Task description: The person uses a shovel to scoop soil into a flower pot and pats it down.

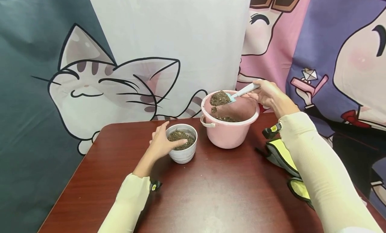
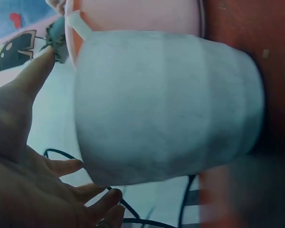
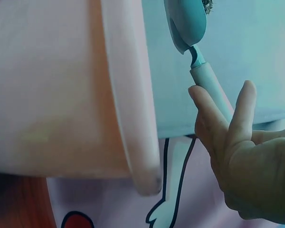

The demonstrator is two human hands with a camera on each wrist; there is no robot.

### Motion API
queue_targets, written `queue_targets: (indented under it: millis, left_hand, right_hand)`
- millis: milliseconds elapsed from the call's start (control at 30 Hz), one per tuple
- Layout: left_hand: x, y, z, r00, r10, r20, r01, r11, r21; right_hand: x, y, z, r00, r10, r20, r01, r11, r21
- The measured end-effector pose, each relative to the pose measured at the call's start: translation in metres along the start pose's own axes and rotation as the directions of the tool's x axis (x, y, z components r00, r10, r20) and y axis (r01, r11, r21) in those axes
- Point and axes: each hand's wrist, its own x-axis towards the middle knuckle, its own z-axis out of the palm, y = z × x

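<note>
The right hand (image 1: 266, 94) pinches the pale handle (image 1: 248, 89) of a small trowel, whose blue blade carries a heap of dark soil (image 1: 219, 98) over the pink bucket (image 1: 226, 134). A clump of soil shows just under the blade, and more lies in the bucket. In the right wrist view the fingers (image 3: 204, 102) are on the handle. The left hand (image 1: 161, 142) is at the left rim of a white pot (image 1: 182, 156) holding soil, thumb over its mouth, fingers spread. The left wrist view shows the pot's ribbed side (image 2: 166, 104) beside the loosely spread hand.
The pot and bucket stand side by side near the back of the brown table (image 1: 211, 192). Yellow and grey items (image 1: 281, 156) lie at the right, partly behind the right sleeve. A cartoon-printed cloth (image 1: 181, 25) hangs behind the table.
</note>
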Motion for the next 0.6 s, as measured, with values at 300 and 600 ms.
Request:
queue_targets:
  millis: [300,600]
  left_hand:
    - [-0.004,-0.021,0.011,0.997,-0.037,0.071,0.036,0.999,0.015]
    - [-0.005,-0.021,0.011,0.992,-0.063,0.106,0.062,0.998,0.011]
  right_hand:
    - [0.0,0.009,0.028,0.999,-0.026,0.03,0.027,0.999,-0.021]
    - [0.001,0.025,0.059,0.998,-0.035,0.054,0.038,0.997,-0.062]
